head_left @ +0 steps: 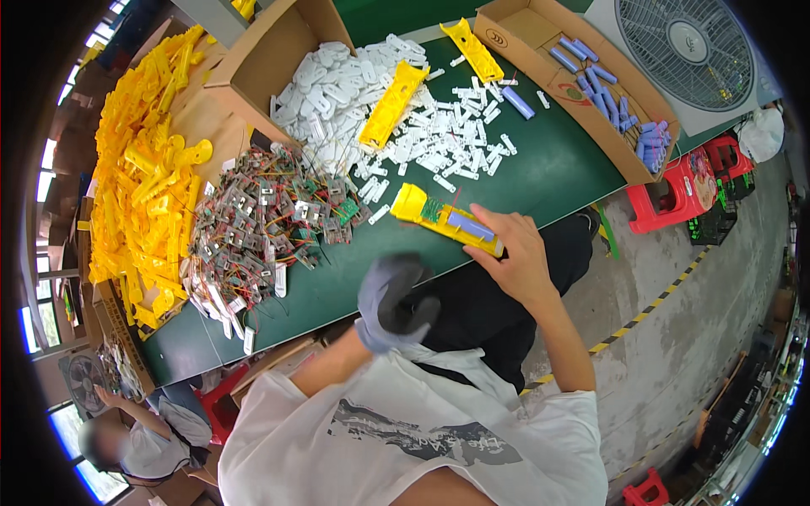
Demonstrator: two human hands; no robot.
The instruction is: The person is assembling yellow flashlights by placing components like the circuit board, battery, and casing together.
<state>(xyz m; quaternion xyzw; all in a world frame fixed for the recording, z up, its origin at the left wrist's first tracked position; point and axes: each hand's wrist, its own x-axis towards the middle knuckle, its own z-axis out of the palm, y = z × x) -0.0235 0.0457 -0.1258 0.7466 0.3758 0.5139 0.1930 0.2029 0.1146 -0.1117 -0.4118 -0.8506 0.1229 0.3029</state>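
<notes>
In my bare right hand [516, 255] is a yellow flashlight housing [407, 202], gripped by its rear end near the table's front edge. Inside the housing lie a purple cylindrical battery [471, 226] and a small green circuit board [431, 209]. A thin red wire sticks up beside the board. My left hand [394, 302], in a grey glove, hovers nearer to my body, apart from the housing. It is blurred by motion, its fingers curved with a gap to the thumb and nothing visible between them.
Yellow shells [152, 185] are heaped at left, beside wired circuit parts [261, 211]. White plastic pieces [337, 93] spill from a cardboard box [245, 72]. Two yellow half-shells [393, 105] lie farther back. A carton [582, 93] holds purple batteries near a fan [685, 46]. Another person [152, 443] sits lower left.
</notes>
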